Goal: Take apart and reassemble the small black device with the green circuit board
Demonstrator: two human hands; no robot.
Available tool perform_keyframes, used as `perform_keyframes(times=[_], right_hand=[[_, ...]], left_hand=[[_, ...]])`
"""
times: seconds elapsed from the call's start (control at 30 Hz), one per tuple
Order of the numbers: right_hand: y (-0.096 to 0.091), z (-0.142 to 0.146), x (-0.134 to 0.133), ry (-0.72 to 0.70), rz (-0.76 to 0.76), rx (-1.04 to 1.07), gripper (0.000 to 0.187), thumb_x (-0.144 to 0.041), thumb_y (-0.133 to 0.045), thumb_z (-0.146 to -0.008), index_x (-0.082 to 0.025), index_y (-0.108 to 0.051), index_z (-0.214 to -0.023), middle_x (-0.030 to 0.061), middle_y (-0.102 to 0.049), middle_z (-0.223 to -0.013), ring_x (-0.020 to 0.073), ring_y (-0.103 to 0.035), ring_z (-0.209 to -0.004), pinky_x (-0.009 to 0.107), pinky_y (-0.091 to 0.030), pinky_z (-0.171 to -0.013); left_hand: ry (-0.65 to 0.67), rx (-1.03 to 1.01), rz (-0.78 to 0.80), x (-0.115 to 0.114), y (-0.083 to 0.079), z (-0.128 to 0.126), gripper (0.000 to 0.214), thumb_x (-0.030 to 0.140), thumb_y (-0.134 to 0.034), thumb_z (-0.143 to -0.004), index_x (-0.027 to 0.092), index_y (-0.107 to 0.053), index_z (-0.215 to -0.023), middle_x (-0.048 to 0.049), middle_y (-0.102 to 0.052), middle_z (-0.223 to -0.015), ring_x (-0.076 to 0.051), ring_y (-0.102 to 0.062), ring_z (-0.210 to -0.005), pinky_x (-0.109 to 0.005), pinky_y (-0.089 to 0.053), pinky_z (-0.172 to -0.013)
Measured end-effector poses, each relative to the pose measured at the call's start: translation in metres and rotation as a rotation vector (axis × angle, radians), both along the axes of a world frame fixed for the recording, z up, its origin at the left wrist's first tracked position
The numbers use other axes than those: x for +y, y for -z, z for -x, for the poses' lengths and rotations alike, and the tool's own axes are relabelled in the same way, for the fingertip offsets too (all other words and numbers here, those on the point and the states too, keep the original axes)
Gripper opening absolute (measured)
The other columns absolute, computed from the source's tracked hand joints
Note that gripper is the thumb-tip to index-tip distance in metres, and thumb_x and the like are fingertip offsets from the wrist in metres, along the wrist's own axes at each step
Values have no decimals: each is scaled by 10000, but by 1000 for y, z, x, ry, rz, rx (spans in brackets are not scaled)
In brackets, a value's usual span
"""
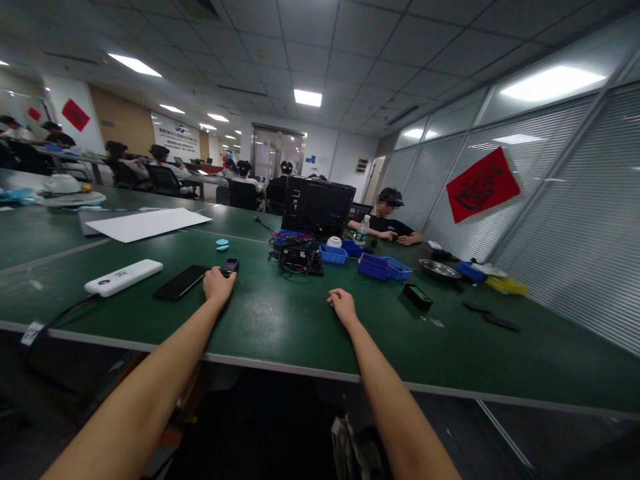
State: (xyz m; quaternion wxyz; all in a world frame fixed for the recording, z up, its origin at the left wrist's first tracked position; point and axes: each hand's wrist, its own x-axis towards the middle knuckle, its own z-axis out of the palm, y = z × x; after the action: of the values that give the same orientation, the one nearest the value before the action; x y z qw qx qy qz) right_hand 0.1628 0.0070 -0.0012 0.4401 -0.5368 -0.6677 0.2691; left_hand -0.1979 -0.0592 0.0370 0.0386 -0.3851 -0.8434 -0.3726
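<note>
My left hand [219, 287] rests on the green table with its fingers closed around the near end of a small dark handheld device with a screen [231, 265]. Just left of that hand lies a black smartphone [181, 283], flat on the tabletop. My right hand [343, 307] is set down on the table farther right, fingers curled in and nothing visible in them. A small light-blue case [223, 245] sits beyond the device. To the right of my right hand stands an open black and green box [417, 297].
A white power bank [124, 277] with a black cable lies at left, near a white board [153, 224]. Ahead stand a black monitor [318, 203], tangled cables, blue bins [373, 267] and a water bottle [363, 230]. A metal dish [440, 269] is at right. A co-worker [395, 223] sits across.
</note>
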Motion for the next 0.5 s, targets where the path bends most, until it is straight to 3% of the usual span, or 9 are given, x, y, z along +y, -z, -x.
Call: perform_keyframes(times=[0.17,0.5], right_hand=[[4,-1,3,1,-16,-48,216,-206,-415,-695,-162,-598,-800,-4,-629,-623,113,-560,-547,223,-430,-566],[2,1,4,44,-2,-93,225,-184,-419,-699,-166,-617,-805,-13,-627,-609,113,-560,-552,222,-432,-583]], left_hand=[[117,56,34,2,5,-32,518,483,-542,-683,114,-485,-1042,-148,-541,-1023,-254,-525,-951,-319,-401,-798],[322,106,32,8,14,-132,484,511,-520,-702,136,-483,-1006,-112,-541,-980,-231,-527,-931,-302,-386,-803]])
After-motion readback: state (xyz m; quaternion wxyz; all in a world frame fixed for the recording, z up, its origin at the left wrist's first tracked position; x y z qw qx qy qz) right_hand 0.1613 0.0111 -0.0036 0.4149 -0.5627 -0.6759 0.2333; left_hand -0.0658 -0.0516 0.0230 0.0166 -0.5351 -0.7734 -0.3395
